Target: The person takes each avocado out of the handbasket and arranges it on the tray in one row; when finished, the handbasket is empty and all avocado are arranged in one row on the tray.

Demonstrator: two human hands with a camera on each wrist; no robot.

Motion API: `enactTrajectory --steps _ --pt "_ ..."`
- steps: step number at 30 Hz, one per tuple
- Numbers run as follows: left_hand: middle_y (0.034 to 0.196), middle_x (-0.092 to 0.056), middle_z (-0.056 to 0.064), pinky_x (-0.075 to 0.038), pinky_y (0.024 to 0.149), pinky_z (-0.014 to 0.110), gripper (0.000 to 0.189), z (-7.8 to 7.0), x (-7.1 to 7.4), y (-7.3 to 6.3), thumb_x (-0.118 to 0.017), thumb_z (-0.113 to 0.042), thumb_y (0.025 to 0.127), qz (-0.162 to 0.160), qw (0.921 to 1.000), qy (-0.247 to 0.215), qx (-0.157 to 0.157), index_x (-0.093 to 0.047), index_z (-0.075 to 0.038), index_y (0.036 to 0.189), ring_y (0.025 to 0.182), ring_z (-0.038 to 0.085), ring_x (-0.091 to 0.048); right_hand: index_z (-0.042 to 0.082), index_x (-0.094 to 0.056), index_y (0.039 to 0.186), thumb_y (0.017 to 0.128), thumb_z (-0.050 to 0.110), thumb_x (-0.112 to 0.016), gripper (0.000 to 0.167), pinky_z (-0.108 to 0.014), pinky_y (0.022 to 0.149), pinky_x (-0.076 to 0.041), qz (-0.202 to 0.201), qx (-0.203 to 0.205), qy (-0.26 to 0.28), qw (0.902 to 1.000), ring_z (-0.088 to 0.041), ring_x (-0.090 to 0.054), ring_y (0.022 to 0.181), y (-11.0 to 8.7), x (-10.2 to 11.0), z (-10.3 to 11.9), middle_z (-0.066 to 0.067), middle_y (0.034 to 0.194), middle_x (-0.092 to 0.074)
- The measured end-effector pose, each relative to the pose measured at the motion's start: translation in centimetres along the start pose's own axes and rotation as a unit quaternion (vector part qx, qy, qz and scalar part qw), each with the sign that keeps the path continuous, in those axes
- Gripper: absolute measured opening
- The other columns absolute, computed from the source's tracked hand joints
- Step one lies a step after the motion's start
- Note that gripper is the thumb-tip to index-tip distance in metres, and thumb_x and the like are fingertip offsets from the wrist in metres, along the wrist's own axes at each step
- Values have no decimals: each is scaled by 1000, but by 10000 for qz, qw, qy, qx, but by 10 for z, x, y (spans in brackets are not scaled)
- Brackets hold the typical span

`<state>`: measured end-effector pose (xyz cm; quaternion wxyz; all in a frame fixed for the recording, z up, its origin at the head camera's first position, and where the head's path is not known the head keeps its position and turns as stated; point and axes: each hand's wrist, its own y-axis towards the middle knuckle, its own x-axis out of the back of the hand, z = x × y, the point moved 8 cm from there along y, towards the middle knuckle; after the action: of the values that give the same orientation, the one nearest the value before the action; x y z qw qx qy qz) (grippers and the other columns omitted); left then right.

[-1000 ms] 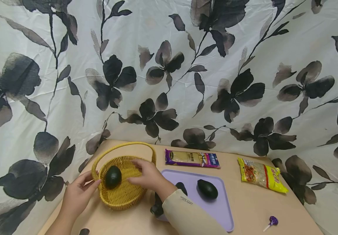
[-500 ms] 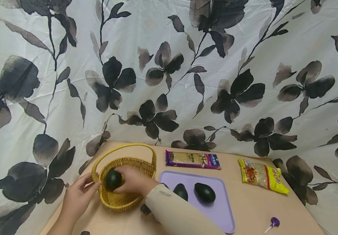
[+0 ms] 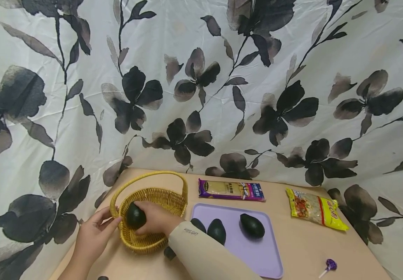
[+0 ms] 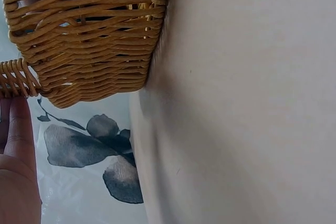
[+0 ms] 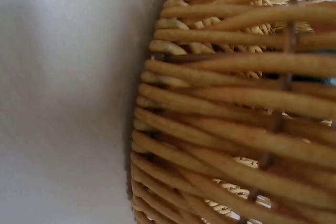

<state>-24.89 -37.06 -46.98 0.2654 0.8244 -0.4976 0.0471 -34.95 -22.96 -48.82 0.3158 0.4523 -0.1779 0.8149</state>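
A yellow wicker basket (image 3: pixel 145 247) with an arched handle stands at the left of the table, and its woven side fills much of both wrist views. At the foot of the handle, on the left rim, my left hand (image 3: pixel 94 235) pinches the wicker between thumb and fingers. My right hand (image 3: pixel 157 218) reaches inside the basket, its thumb and fingers around a dark green avocado (image 3: pixel 135 216). To the right, a lilac tray (image 3: pixel 238 256) bears a whole avocado (image 3: pixel 252 226), another avocado (image 3: pixel 217 231) and a third partly hidden behind my sleeve.
Behind the tray lies a purple packet of noodles (image 3: pixel 231 189). A yellow-and-red food bag (image 3: pixel 316 210) is at the right, with a purple-wrapped lollipop (image 3: pixel 330 265) nearer the front. A floral curtain (image 3: pixel 194 97) hangs along the table's back edge.
My right hand has moved left and down into the basket and taken hold of the avocado there. The left hand has stayed at the handle's foot.
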Motion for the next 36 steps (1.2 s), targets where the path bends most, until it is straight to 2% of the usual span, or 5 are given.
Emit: enactTrajectory --steps 4,8,21,28,36 --pt "120 -70 18 -62 79 15 41 -1 0 0 -78 -10 92 -10 10000 18 -12 -65 0 129 95 -8 -68 28 -55 145 73 28 -96 83 -15 97 -52 33 48 -18 10000 0 -59 115 2 -4 2 14 133 -63" --pt "123 -68 23 -62 79 14 40 -3 0 0 -78 -10 93 29 10000 8 -13 -64 1 129 96 -8 -68 28 -60 138 73 30 -95 74 -11 89 -52 57 132 -84 9999 3 -59 104 2 -8 5 16 120 -66" --pt "122 -68 22 -62 81 15 40 -3 0 0 -78 -10 92 -5 10000 -3 -86 -65 1 128 97 -8 -68 28 -60 140 77 31 -93 71 -12 89 -54 201 176 5 9996 4 -59 105 -3 -5 6 17 123 -65" --pt "121 -69 20 -62 81 15 39 -5 -1 1 -78 -11 93 17 9999 39 -139 -65 0 128 98 -7 -68 28 -58 142 79 30 -90 71 -15 86 -55 -16 248 949 9952 1 -59 108 -21 22 1 13 128 -64" --pt "116 -72 5 -62 81 15 38 -4 0 -1 -79 -11 92 -41 9999 50 -114 -67 -1 127 96 -9 -68 38 -60 137 77 28 -91 69 -19 84 -56 -670 77 2163 9740 -3 -61 104 -46 51 -18 12 124 -64"
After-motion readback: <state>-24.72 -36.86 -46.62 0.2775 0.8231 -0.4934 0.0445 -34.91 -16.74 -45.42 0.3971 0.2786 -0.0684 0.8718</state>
